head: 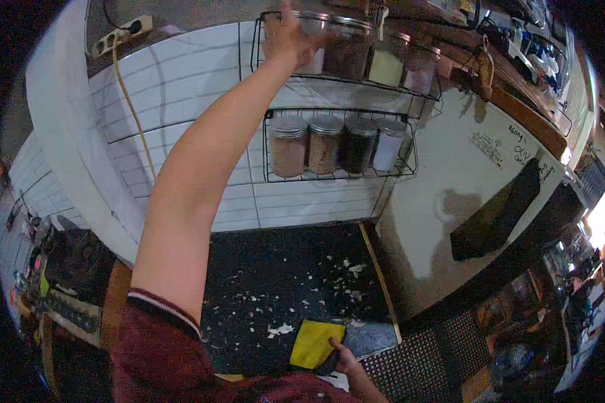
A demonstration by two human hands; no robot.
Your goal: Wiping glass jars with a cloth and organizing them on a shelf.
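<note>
My left hand (292,40) is raised at the left end of the upper wire rack (333,78), its fingers spread in front of the lidded jars. Whether it touches a jar cannot be told. Low in the view, my right hand (350,360) holds a yellow cloth (316,344) by its right edge, over the near part of the black countertop (262,267). White flakes and scraps (281,330) lie scattered over that surface. A jar of pale yellow contents (386,65) stands farther right on the upper rack.
A lower wire rack (343,177) holds several lidded jars (288,146) on the white tiled wall. At the upper left are a power strip (123,36) and a hanging cable (131,108). A dark cloth (499,211) hangs on the right panel. Perforated black mesh (408,367) lies at the lower right.
</note>
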